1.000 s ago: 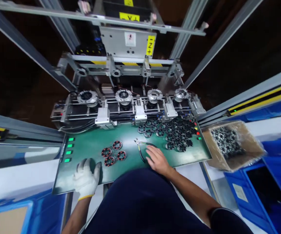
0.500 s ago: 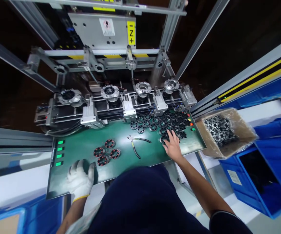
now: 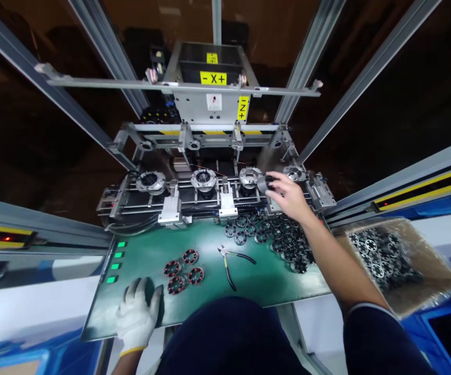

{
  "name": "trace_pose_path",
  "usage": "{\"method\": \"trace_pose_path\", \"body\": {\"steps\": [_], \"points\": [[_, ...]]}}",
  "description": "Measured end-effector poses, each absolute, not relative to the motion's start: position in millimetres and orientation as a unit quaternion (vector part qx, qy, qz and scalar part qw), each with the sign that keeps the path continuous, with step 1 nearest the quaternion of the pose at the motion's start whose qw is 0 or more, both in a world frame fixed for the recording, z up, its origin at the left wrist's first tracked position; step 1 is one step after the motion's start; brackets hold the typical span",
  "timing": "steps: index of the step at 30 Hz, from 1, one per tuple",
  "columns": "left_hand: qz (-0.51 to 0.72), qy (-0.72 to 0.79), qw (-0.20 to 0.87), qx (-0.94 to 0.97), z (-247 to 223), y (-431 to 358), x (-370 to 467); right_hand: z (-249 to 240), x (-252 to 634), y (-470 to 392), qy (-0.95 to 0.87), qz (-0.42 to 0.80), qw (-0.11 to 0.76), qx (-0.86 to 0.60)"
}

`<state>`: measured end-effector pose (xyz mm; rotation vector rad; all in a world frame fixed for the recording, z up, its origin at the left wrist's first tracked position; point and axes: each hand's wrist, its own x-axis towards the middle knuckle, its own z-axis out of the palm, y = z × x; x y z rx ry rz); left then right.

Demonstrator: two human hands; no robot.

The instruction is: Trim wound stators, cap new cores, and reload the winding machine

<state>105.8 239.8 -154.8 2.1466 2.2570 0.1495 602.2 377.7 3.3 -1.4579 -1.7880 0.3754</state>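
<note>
My right hand [image 3: 288,195], ungloved, grips a dark ring-shaped motor stator core [image 3: 264,184] between thumb and fingers. It holds the core just right of the third round metal fixture [image 3: 250,177] of the machine. My left hand [image 3: 137,311], in a white knit glove, rests flat on the green work surface [image 3: 139,260] near its front left, fingers spread and holding nothing. To its right lie several stator cores wound with copper-red wire [image 3: 176,284]. A pile of black stator cores [image 3: 288,239] sits below my right forearm.
Side cutters [image 3: 227,260] lie opened mid-surface. The first two fixtures, left [image 3: 150,180] and second [image 3: 203,178], hold black cores. A carton [image 3: 424,260] with several metal cores stands at right. Metal frame posts [image 3: 369,78] rise on both sides; green buttons [image 3: 114,266] line the left edge.
My right hand has gone from the black pile up to the third fixture, now with a stator core in it. The view has tilted up; my left hand stays on the surface.
</note>
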Motion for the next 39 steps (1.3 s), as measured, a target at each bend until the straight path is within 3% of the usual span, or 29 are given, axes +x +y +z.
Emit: {"method": "trace_pose_path", "body": {"steps": [6,15,21,26,31,35,39], "points": [[0.037,0.725,0.004,0.688,-159.0,240.3,102.1,-15.0,615.0,477.2,-0.764,0.138,0.314,-0.546],[0.032,0.719,-0.003,0.694,-155.8,239.6,106.0,-17.9,625.7,498.9,-0.824,0.133,0.182,-0.520],[0.038,0.726,0.010,0.687,-154.8,239.4,106.1,-16.3,626.6,500.6,-0.835,0.133,0.138,-0.515],[0.035,0.737,0.022,0.675,-155.1,238.2,108.3,-23.5,621.1,479.4,-0.832,0.117,0.141,-0.524],[0.037,0.738,0.034,0.672,-152.9,238.5,110.9,-26.0,602.6,450.6,-0.809,0.076,0.198,-0.548],[0.040,0.742,0.045,0.668,-150.2,237.7,112.5,-44.1,567.8,375.2,-0.755,0.027,0.290,-0.588],[0.044,0.744,0.051,0.665,-150.0,236.5,113.6,-91.4,535.9,290.9,-0.747,0.049,0.276,-0.603]]}}
